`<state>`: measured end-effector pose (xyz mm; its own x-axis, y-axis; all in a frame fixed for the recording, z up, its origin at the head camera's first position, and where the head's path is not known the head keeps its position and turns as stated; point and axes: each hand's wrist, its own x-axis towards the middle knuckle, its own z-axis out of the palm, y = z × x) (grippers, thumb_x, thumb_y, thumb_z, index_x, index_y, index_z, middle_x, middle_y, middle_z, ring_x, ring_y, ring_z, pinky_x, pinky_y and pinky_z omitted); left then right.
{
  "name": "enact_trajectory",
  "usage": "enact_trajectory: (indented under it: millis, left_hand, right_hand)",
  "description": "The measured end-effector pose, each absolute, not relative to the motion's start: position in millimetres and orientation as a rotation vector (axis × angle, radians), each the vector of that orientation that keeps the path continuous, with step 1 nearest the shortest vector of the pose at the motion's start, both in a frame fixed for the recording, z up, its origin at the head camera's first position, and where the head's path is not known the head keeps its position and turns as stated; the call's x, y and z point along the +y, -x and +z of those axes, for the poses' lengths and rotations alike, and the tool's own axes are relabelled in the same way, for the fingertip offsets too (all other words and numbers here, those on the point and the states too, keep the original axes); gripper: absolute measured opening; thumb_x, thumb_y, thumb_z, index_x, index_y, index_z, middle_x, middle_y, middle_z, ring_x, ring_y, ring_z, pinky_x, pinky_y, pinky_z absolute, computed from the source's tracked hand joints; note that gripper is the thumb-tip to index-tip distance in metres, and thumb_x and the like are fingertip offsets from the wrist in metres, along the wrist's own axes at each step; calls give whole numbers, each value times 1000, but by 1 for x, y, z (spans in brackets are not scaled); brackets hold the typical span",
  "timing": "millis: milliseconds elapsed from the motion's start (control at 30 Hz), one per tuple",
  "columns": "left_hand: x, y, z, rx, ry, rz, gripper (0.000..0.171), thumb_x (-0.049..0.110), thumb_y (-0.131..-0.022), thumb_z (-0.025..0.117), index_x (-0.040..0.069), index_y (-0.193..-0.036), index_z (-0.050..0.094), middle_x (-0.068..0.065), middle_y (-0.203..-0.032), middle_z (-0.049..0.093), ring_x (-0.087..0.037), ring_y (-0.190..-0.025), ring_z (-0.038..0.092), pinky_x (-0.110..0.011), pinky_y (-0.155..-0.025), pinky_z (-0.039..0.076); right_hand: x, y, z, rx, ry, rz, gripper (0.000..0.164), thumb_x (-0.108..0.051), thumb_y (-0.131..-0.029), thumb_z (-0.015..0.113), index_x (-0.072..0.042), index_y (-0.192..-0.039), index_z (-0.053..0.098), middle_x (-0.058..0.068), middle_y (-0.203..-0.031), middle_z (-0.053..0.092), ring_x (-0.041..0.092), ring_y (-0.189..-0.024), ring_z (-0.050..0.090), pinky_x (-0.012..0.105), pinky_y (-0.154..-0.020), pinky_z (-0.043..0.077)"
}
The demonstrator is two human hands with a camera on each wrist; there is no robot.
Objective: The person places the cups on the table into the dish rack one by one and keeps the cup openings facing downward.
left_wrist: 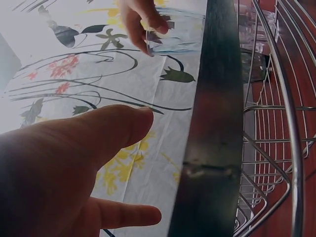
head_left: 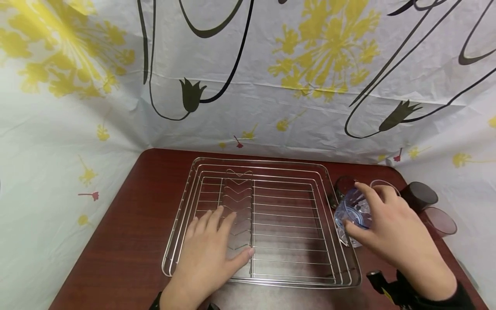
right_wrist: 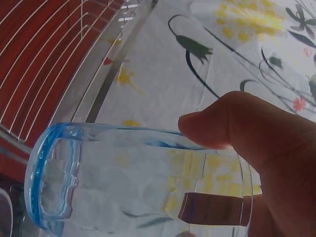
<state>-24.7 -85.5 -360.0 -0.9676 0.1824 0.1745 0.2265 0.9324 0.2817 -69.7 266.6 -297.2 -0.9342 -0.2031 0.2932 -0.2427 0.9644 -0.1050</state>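
In the head view, my right hand (head_left: 399,232) grips a blue-tinted clear glass (head_left: 350,211) above the right edge of a wire dish rack (head_left: 259,161). The right wrist view shows this glass (right_wrist: 123,182) lying sideways, its thick blue base to the left and my thumb (right_wrist: 222,121) on its side near the rim. My left hand (head_left: 209,252) holds nothing; its fingers are spread over the left front of the rack, by the row of zigzag wire dividers (head_left: 237,200). In the left wrist view, its thumb (left_wrist: 113,131) extends beside the table edge.
Right of the rack stand a dark cup (head_left: 420,196), a pinkish glass (head_left: 441,221), a dark glass (head_left: 344,184) and clear glassware partly hidden by my right hand. The rack sits on a dark red table (head_left: 116,241), with a patterned cloth (head_left: 248,120) hanging behind and at the sides.
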Motion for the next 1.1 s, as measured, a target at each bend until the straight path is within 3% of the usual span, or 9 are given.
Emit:
enact_trajectory:
  millis: [200, 467, 1100]
  left_hand:
    - [-84, 25, -361, -2943, 311, -454, 83, 72, -82, 62, 16, -143, 54, -15, -149, 49, -38, -135, 47, -60, -114, 31]
    - [-82, 26, -362, -2953, 324, -469, 83, 73, -81, 61, 18, -142, 54, -14, -150, 49, -38, -136, 47, -61, -114, 31]
    - [-77, 25, -362, -2926, 352, -462, 81, 72, -80, 63, 18, -140, 56, -14, -147, 51, -37, -134, 49, -60, -113, 33]
  right_hand:
    - [252, 70, -300, -2815, -399, 156, 83, -36, -68, 80, -11, -141, 49, 27, -119, 50, 45, -86, 56, 54, -57, 47]
    - [234, 67, -302, -2821, -504, 208, 81, -37, -70, 81, -15, -141, 50, 19, -119, 53, 34, -89, 60, 49, -64, 50]
    - [213, 63, -297, -2888, -576, 234, 82, -40, -73, 80, -17, -144, 48, 14, -120, 54, 27, -92, 61, 44, -69, 51]
